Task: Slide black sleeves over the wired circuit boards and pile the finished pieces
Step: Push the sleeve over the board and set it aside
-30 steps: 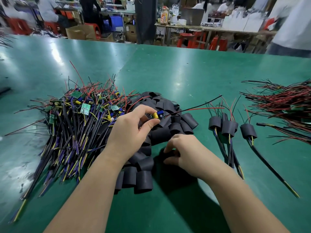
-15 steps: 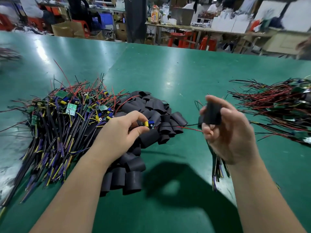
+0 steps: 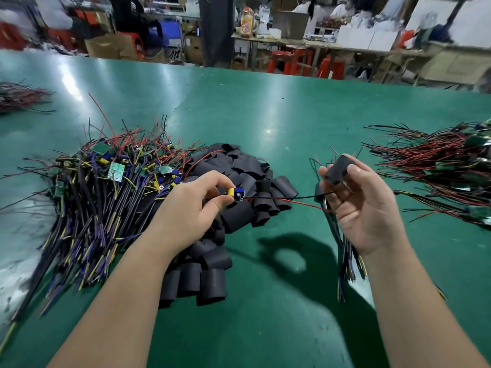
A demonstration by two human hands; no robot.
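Note:
My left hand [image 3: 190, 208] pinches a small wired circuit board [image 3: 235, 193] with yellow and blue parts, just above the heap of loose black sleeves [image 3: 233, 197]. Its red and black wires [image 3: 287, 201] run right toward my right hand [image 3: 364, 205]. That hand is raised and pinches one black sleeve [image 3: 338, 170] between thumb and fingertips. A few sleeved pieces [image 3: 345, 251] lie on the mat behind and below my right hand. A big pile of unsleeved wired boards [image 3: 106, 192] lies to the left.
A pile of red and black wired pieces [image 3: 446, 166] lies at the right on the green mat [image 3: 265, 123]. A smaller wire bundle [image 3: 18, 95] sits at the far left edge. Benches, red stools and people stand beyond the table.
My right hand picked a black sleeve off the heap, lifted it and moved right. My left hand has kept pinching the board in nearly the same spot.

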